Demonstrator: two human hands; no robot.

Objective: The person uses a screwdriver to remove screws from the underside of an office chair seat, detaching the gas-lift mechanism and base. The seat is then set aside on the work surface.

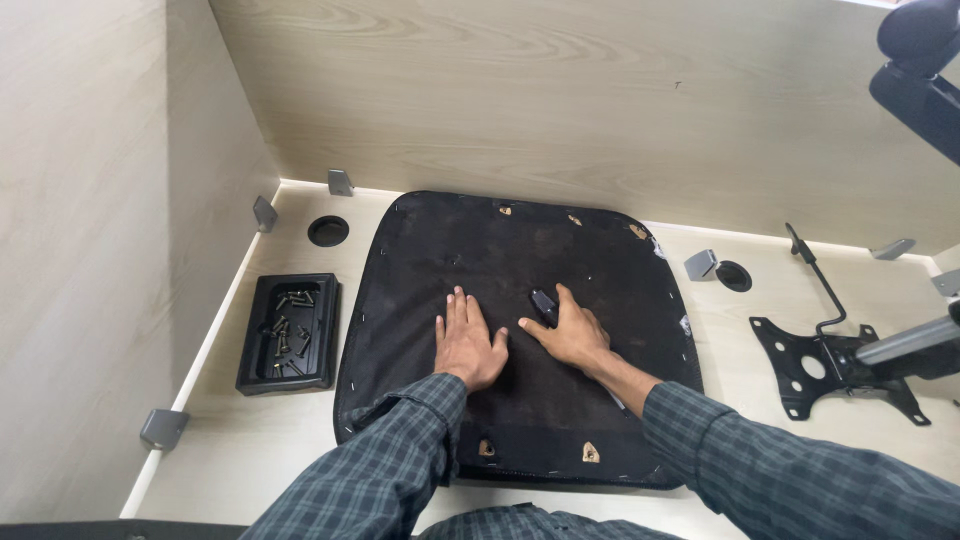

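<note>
Black fabric covers the underside of a large, rounded-square chair seat pad point(520, 330), which lies face down on the pale wood-grain desk point(230, 450), filling the middle of the head view. Lying this way it shows its stapled edge and several small tears where pale wood shows through, two of them near the front edge.

Left hand point(467, 345): flat on the fabric, palm down, fingers spread and pointing away from the person. It grasps nothing; it seems to press the pad to steady it.

Right hand point(573, 333): also resting on the pad, just beside the left, fingers loosely curled. A small dark oblong object point(544, 304) sits against the index finger and thumb. Whether the hand actually pinches it or merely touches it cannot be told; what the object is stays unclear too.

Both forearms wear dark green plaid sleeves point(400, 450).

Left of the pad, near but apart from it, a shallow black plastic tray point(255, 372) holds a scatter of dull metal screws point(285, 330), kept together there and within reach of the left hand.

To the right, well apart from the pad, a black steel chair mechanism plate with a bent lever point(825, 360) lies on the desk, a grey metal tube point(905, 345) crossing over it.

Two round cable holes point(328, 231) and grey metal brackets point(340, 182) mark the desk's back edge.
</note>
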